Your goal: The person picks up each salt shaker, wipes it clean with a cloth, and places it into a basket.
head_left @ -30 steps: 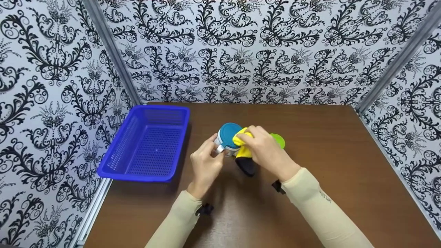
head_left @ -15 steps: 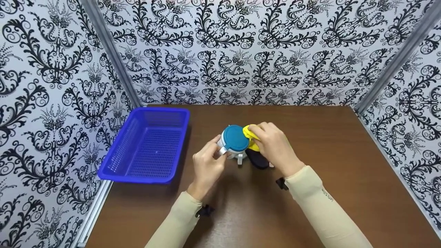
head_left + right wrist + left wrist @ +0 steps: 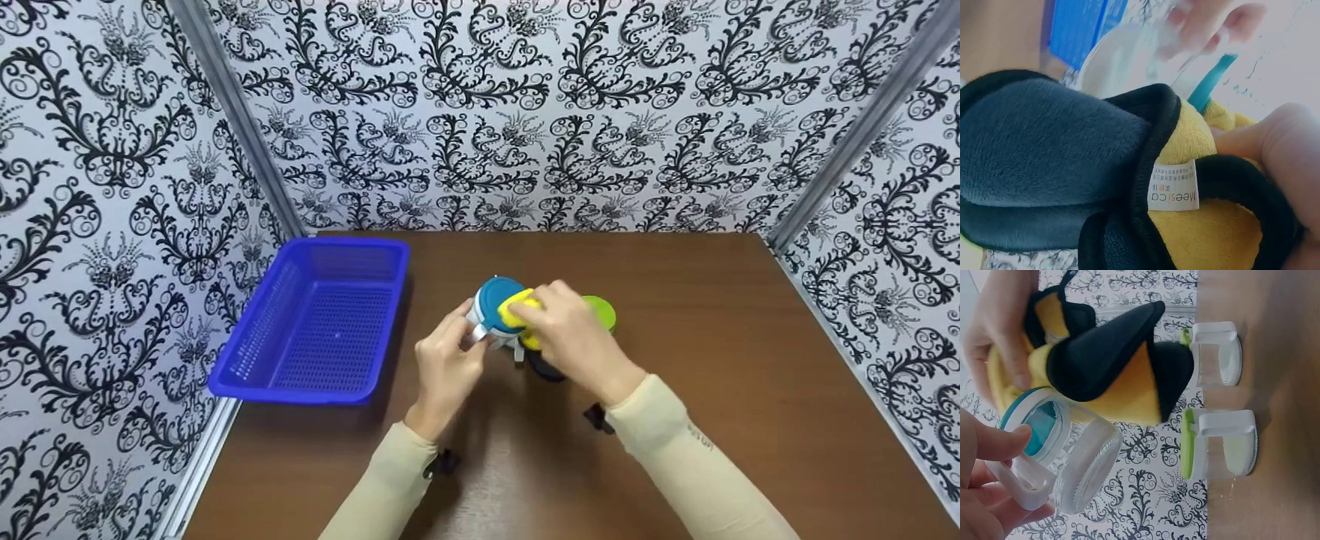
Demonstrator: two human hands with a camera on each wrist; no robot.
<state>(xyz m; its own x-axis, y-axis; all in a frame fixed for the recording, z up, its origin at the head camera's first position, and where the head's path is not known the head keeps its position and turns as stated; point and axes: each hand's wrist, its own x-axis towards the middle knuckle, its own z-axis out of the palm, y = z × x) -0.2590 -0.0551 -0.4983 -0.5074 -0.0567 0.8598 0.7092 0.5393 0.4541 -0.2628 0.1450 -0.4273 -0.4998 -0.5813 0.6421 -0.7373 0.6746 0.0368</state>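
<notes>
1 teal-lid jar, 2 green-lid jars, 1 cloth, 1 basket. Teal-lid jar's off desk, btwn L hand, gripping its handle, & R hand, pinching cloth by its lid. L wrist cam shows both green-lid jars upright; head cam, 1 green lid. Only R wrist cam shows cloth's label.

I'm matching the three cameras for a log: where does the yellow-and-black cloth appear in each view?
Head: the yellow-and-black cloth is just right of centre, in the right hand.
Left wrist: the cloth spans the upper half, left into the middle.
Right wrist: the cloth fills much of the picture, its white label near the middle.
Shared landmark: the teal lid, next to the cloth.
</notes>
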